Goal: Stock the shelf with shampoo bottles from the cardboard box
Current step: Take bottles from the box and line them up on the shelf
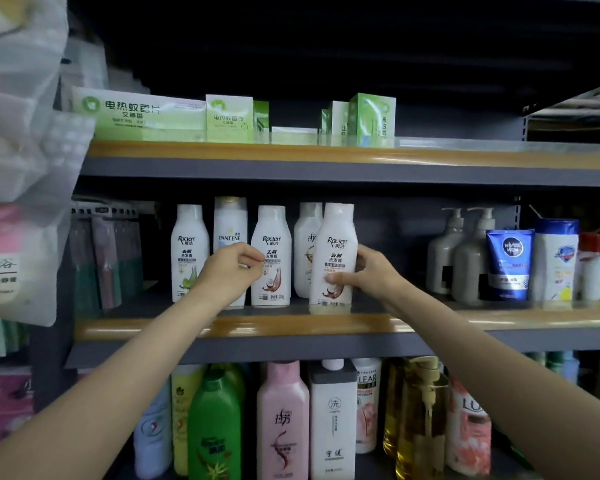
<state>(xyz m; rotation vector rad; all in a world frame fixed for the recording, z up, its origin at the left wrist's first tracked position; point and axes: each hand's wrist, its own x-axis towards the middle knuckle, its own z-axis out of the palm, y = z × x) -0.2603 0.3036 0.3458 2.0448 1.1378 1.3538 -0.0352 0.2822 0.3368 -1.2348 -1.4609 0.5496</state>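
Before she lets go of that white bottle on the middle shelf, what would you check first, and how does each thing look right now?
1. Right hand grips the Racien bottle: ok.
2. Bottle upright: not ok, it leans slightly.
3. Base fully on the middle shelf: cannot tell, it stands near the front edge.
4. Label faces forward like the neighbouring Racien bottle: ok.
5. Left hand clear of the held bottle: ok, it is by the neighbour.
6. Free shelf room to the right: ok.
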